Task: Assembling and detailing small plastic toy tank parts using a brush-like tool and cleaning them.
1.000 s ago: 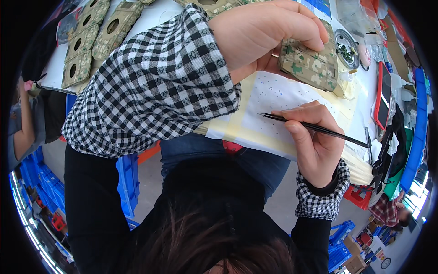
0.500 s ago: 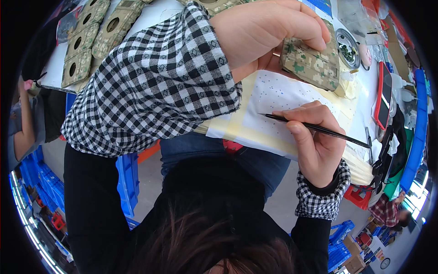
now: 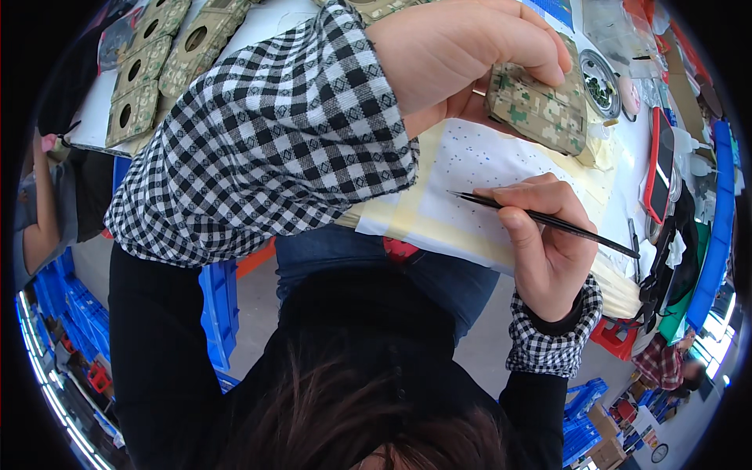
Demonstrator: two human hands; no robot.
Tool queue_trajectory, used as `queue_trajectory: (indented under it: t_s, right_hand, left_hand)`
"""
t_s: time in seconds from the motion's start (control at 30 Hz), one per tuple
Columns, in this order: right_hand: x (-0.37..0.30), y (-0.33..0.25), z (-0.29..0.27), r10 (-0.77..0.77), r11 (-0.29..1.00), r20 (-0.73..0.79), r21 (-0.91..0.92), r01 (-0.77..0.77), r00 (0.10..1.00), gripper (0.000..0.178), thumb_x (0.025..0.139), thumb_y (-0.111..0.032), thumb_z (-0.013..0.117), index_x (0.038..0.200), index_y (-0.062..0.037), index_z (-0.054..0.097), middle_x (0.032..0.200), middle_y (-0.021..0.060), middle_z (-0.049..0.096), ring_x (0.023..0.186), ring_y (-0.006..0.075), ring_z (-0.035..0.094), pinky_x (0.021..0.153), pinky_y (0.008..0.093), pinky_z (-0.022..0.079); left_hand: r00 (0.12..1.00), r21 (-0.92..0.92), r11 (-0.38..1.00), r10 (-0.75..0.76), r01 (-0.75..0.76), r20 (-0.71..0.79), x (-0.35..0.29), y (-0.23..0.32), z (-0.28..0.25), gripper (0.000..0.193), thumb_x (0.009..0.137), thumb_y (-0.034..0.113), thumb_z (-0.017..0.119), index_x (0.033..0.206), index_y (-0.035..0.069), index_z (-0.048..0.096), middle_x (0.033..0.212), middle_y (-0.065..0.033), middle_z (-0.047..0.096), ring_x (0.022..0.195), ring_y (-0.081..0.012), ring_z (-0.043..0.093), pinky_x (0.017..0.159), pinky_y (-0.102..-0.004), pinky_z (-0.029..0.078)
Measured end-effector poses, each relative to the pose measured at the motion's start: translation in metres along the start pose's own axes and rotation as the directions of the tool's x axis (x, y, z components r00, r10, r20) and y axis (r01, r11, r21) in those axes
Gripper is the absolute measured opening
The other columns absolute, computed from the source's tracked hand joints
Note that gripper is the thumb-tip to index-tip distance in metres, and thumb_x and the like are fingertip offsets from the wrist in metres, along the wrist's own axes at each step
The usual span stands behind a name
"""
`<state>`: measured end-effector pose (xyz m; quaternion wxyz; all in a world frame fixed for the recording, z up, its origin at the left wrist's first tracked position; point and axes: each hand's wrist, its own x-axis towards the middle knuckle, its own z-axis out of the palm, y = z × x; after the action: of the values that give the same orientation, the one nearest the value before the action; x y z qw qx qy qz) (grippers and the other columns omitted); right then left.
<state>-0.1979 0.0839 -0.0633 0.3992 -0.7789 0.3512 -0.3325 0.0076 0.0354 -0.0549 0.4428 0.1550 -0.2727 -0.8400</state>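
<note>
My left hand (image 3: 470, 59) is closed on a camouflage-patterned piece (image 3: 540, 106), box-like with rounded corners, held above the far side of the worktop. Its thumb side and part of the piece's underside are hidden. In my right hand (image 3: 548, 235) a thin black fine-tipped brush (image 3: 560, 225) is pinched between thumb and fingers, its tip pointing left over a white paper sheet (image 3: 439, 200). Small dark blue marks are scattered across that sheet. Tip and camouflage piece are apart.
Several similar camouflage pieces with round holes (image 3: 135, 69) lie at the far left. A round metal dish (image 3: 599, 82) with dark green bits stands at the right, near a red-edged phone (image 3: 659, 164) and small plastic bottles (image 3: 699, 164). Another person's arm (image 3: 43, 204) shows at the left.
My left hand and the camouflage piece have shifted very slightly right. The brush in my right hand has also moved a little to the right.
</note>
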Motion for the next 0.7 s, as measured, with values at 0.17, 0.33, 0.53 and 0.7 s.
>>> queue_trajectory:
  t_s: [0.17, 0.33, 0.53, 0.7]
  right_hand:
    - [0.0002, -0.0006, 0.0009, 0.016, 1.000, -0.004, 0.019, -0.016, 1.000, 0.011, 0.075, -0.004, 0.070, 0.084, 0.0015, 0.065, 0.077, 0.0079, 0.063, 0.069, 0.0177, 0.058, 0.063, 0.0264, 0.045]
    - [-0.0002, -0.0005, 0.0012, 0.026, 0.999, -0.006, 0.028, -0.025, 1.000, 0.012, 0.075, -0.005, 0.070, 0.084, 0.0015, 0.065, 0.077, 0.0080, 0.063, 0.069, 0.0177, 0.058, 0.064, 0.0264, 0.045]
    - [0.0006, 0.0000, 0.0021, 0.012, 1.000, 0.005, 0.016, -0.012, 1.000, 0.012, 0.074, -0.004, 0.070, 0.084, 0.0014, 0.065, 0.077, 0.0080, 0.063, 0.070, 0.0186, 0.058, 0.064, 0.0270, 0.045]
    - [0.0005, 0.0000, 0.0017, 0.010, 1.000, 0.005, 0.010, -0.010, 1.000, 0.012, 0.074, -0.004, 0.070, 0.084, 0.0013, 0.065, 0.077, 0.0078, 0.064, 0.070, 0.0190, 0.057, 0.064, 0.0272, 0.044]
  left_hand:
    - [0.985, -0.009, 0.998, -0.060, 0.059, -0.161, 0.0016, -0.0034, 0.0053, 0.013, 0.083, 0.008, 0.057, 0.096, 0.004, 0.054, 0.086, -0.0037, 0.058, 0.072, -0.0100, 0.058, 0.063, -0.0206, 0.049]
    - [0.996, 0.093, 0.995, -0.021, 0.029, -0.088, 0.0046, -0.0021, -0.0010, 0.014, 0.083, 0.008, 0.057, 0.096, 0.004, 0.054, 0.086, -0.0036, 0.058, 0.072, -0.0096, 0.057, 0.062, -0.0201, 0.048]
    - [0.982, 0.041, 0.996, -0.065, 0.073, -0.180, 0.0025, -0.0027, 0.0049, 0.014, 0.083, 0.009, 0.058, 0.096, 0.004, 0.055, 0.085, -0.0034, 0.057, 0.071, -0.0091, 0.057, 0.060, -0.0194, 0.047]
    - [0.998, 0.070, 0.997, -0.032, 0.035, -0.052, -0.0011, 0.0039, 0.0030, 0.014, 0.083, 0.009, 0.058, 0.095, 0.005, 0.055, 0.085, -0.0032, 0.057, 0.071, -0.0088, 0.056, 0.060, -0.0193, 0.047]
